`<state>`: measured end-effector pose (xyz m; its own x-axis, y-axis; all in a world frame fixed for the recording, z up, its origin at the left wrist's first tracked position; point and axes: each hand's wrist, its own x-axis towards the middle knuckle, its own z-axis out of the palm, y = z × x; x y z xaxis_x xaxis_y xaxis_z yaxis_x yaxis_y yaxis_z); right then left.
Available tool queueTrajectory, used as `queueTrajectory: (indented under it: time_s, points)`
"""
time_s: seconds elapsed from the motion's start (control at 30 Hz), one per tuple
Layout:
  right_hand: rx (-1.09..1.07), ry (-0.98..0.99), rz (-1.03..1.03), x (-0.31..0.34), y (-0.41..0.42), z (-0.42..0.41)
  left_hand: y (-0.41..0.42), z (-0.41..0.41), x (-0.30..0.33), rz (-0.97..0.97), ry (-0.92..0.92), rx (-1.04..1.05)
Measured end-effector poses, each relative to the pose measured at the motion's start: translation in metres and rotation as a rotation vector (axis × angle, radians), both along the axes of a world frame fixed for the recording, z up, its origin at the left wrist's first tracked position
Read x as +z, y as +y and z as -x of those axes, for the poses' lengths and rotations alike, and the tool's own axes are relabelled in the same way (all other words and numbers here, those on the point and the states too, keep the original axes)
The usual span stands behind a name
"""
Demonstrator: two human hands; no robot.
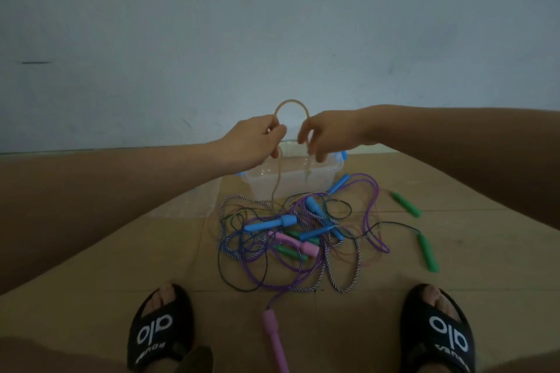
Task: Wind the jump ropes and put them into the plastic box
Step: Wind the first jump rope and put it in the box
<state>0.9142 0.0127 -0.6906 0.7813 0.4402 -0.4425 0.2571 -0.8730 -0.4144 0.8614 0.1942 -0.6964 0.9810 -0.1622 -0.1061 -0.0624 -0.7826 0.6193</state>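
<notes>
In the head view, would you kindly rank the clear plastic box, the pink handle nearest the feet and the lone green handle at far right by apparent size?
1. Clear plastic box, largest, though the hands partly cover it.
2. Pink handle; it lies nearest the camera, which flatters it.
3. Green handle, smallest; it lies farther off, so the two handles may truly match.

Just one camera here, strapped to the person's head, wide-angle, looking forward and steeply down. Both bare forearms reach in from the lower sides and meet mid-frame, so the view sits close behind the hands. The tan tiled floor [394, 266] fills the bottom half, with two black slide sandals [160, 330] right at the lower edge. A plain pale wall [272, 24] takes up the whole top half. Edges bend noticeably from the lens.
</notes>
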Motion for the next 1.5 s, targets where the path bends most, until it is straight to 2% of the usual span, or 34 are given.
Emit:
queueTrajectory:
  time_s: [0.1, 0.2, 0.27, 0.33, 0.4, 0.6, 0.67, 0.8, 0.9, 0.97, 1.1, 1.2, 1.27, 1.3, 1.4, 1.5]
  points:
    - [-0.130, 0.115, -0.211, 0.005, 0.010, 0.001, -0.003, 0.001, -0.004, -0.032, -0.003, -0.003]
    - [-0.180, 0.105, -0.338, 0.007, 0.010, 0.006, 0.000, 0.010, -0.013, -0.005, -0.004, 0.020]
    - [-0.172, 0.021, -0.353, 0.002, 0.010, 0.016, 0.001, 0.015, -0.014, 0.071, 0.008, 0.029]
    - [-0.154, -0.059, -0.269, -0.009, 0.012, 0.028, 0.000, 0.017, -0.011, 0.154, 0.012, 0.043]
    - [-0.149, -0.062, -0.241, -0.022, 0.014, 0.037, -0.001, 0.018, -0.008, 0.216, 0.000, 0.067]
    - [-0.282, 0.111, -0.596, -0.042, 0.022, 0.049, -0.004, 0.032, -0.002, 0.491, 0.096, 0.141]
    - [-0.238, 0.141, -0.609, -0.040, 0.025, 0.049, -0.005, 0.035, 0.000, 0.528, 0.068, 0.140]
    - [-0.189, 0.095, -0.477, -0.034, 0.030, 0.047, -0.001, 0.037, 0.000, 0.417, -0.008, 0.176]
    - [0.005, -0.122, -0.172, -0.034, 0.023, 0.036, 0.013, 0.035, -0.009, 0.262, -0.073, 0.192]
    - [0.102, -0.229, -0.057, -0.031, 0.013, 0.027, 0.027, 0.033, -0.016, 0.133, -0.110, 0.164]
    - [0.114, -0.358, 0.035, -0.025, -0.009, 0.014, 0.066, 0.022, -0.029, -0.073, -0.208, 0.227]
    - [0.077, -0.384, 0.016, -0.023, -0.012, 0.011, 0.085, 0.021, -0.041, -0.241, -0.085, 0.234]
    - [0.019, -0.258, -0.112, -0.019, 0.000, 0.014, 0.082, 0.028, -0.051, -0.289, 0.092, 0.188]
    - [-0.030, -0.122, -0.230, -0.018, 0.008, 0.018, 0.076, 0.033, -0.055, -0.262, 0.144, 0.167]
    - [-0.161, 0.331, -0.509, -0.013, 0.031, 0.027, 0.048, 0.046, -0.052, -0.016, 0.073, 0.082]
    - [-0.161, 0.468, -0.579, -0.012, 0.038, 0.034, 0.027, 0.050, -0.037, 0.184, 0.035, -0.026]
